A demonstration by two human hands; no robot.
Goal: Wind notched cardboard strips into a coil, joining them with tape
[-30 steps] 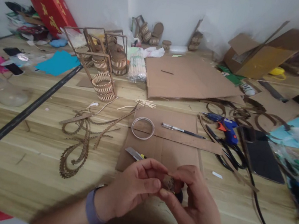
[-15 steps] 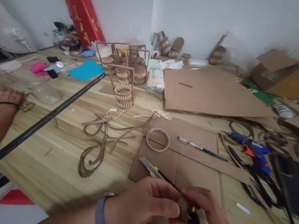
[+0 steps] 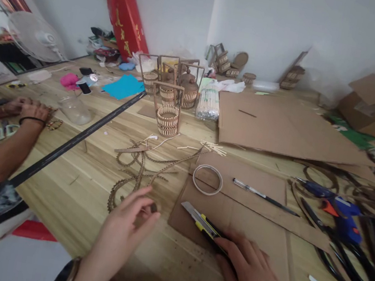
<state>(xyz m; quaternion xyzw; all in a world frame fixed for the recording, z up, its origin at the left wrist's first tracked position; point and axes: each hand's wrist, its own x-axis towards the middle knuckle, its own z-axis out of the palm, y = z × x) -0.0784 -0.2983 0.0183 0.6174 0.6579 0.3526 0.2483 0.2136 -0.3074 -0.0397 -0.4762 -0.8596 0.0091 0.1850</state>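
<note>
My left hand is raised above the bare wood, just in front of the notched cardboard strips. Its fingers are curled in a pinch on a small dark brown piece whose kind I cannot make out. My right hand is low over the cardboard sheet, its fingers round the handle of a yellow and black utility knife. The knife's blade is out and points to the far left; the rear of the handle is hidden under the hand.
A tape ring and a pen lie on the cardboard. Scissors and a blue glue gun are at the right. Small handled baskets stand farther back. At the left, a co-worker's hands handle something small.
My hands, close together before, are now apart. The left has moved left with the small brown piece; the right has come over the knife handle. The view has shifted slightly left.
</note>
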